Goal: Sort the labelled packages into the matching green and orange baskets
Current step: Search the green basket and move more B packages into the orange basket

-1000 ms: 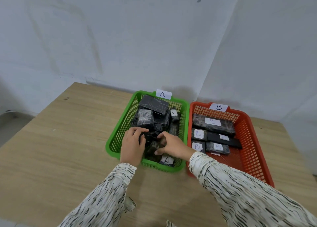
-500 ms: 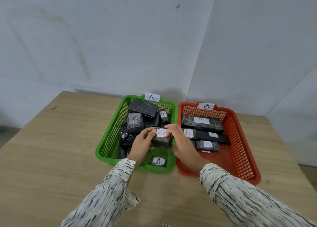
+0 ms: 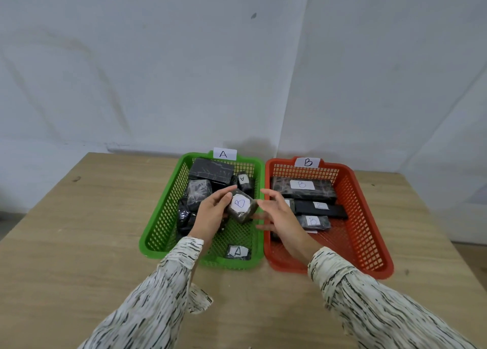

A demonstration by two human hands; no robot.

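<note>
A green basket (image 3: 158,224) tagged A holds several black wrapped packages, one near its front labelled A (image 3: 238,251). To its right stands an orange basket (image 3: 369,216) tagged B, with several black packages labelled B, the longest (image 3: 303,187) at the back. My left hand (image 3: 210,214) grips a small dark package labelled B (image 3: 241,205) above the green basket. My right hand (image 3: 279,214) hovers just right of that package, fingers spread, over the gap between the baskets. It is not touching the package.
Both baskets sit on a wooden table (image 3: 79,243) pushed into a corner of white walls (image 3: 158,71). Bare tabletop stretches to the left of the green basket and in front of both baskets.
The B package came up out of the green basket in both hands. Now my right hand has let go and opened, and my left hand alone holds it.
</note>
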